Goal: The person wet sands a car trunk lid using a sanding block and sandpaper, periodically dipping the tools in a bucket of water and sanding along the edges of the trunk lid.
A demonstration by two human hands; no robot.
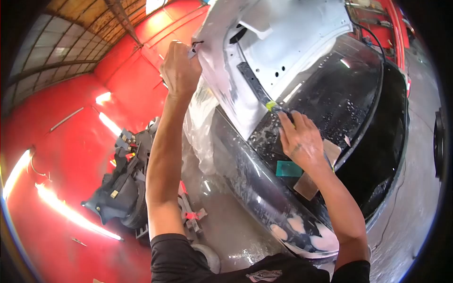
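My left hand [180, 68] is raised high at the upper edge of a white and grey car panel [222, 70], its fingers closed on a small piece I cannot make out. Lower and to the right, my right hand [299, 137] is wrapped round a dark tool with a yellow-green part [271, 105] near the panel's lower edge. Below that hand a green block [289, 168] lies on the wet black car surface [330, 85]. Beside it is a brown flat piece [306, 187], partly hidden by my right forearm.
Clear plastic sheeting [200, 127] hangs left of the car. Dark car parts [123, 198] are piled by the red wall [61, 127]. A black fender [255, 184] with pale filler patches curves in front of me. A cable lies on the floor at right.
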